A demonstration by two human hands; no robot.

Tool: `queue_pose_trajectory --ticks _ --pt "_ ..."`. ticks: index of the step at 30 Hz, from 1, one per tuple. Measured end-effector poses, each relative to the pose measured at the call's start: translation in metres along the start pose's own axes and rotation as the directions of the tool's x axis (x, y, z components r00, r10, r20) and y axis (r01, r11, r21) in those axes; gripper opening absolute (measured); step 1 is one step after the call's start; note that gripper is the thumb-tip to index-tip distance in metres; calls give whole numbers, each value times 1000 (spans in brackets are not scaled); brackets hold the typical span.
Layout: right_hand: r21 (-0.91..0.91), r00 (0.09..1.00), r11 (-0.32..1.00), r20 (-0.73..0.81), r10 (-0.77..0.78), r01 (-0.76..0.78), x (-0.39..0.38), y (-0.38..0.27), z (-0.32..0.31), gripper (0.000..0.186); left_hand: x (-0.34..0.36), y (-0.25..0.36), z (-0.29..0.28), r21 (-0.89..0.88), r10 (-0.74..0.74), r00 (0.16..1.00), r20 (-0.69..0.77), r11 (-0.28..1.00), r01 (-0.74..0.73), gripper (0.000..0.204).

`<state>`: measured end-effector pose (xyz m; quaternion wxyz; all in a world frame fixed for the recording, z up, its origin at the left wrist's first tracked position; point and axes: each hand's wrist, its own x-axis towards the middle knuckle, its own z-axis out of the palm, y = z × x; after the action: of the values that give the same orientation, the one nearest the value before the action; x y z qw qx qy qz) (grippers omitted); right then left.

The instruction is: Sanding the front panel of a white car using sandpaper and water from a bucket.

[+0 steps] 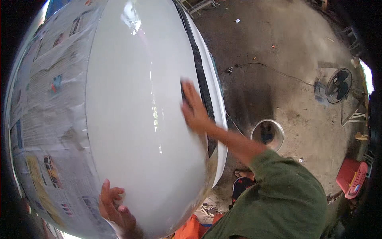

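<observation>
Green sleeve (pixel 290 187) right up close, reaching across to the glossy white panel (pixel 127 103), which lies between newspaper sheets (pixel 55 111) on its left and a black strip (pixel 201 75) on its right. Right hand (pixel 195 113) on the panel near the strip, fingers together, blurred; left hand (pixel 113 209) at the panel's newspaper edge, fingers curled, loosely spread. Beneath the right fingers, a dark pad (pixel 183 93), whether pinched I can't tell. Grit trapped underneath could scratch the panel; drifting right could snag the strip.

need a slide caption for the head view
Right hand holds a dark object on a glossy white panel; left hand near newspaper covering
</observation>
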<state>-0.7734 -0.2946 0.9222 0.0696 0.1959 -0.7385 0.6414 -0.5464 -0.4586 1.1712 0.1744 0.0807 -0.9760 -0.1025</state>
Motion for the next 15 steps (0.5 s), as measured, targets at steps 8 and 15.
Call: queue_pose_trajectory --ticks 8,15 --pt "-105 994 995 110 13 -2 -78 -35 20 61 3 -2 14 56 54 999 -6 997 -54 76" --pt "78 970 969 -56 238 -233 83 46 -21 60 16 16 18 -12 6 1000 -23 1000 -6 84"
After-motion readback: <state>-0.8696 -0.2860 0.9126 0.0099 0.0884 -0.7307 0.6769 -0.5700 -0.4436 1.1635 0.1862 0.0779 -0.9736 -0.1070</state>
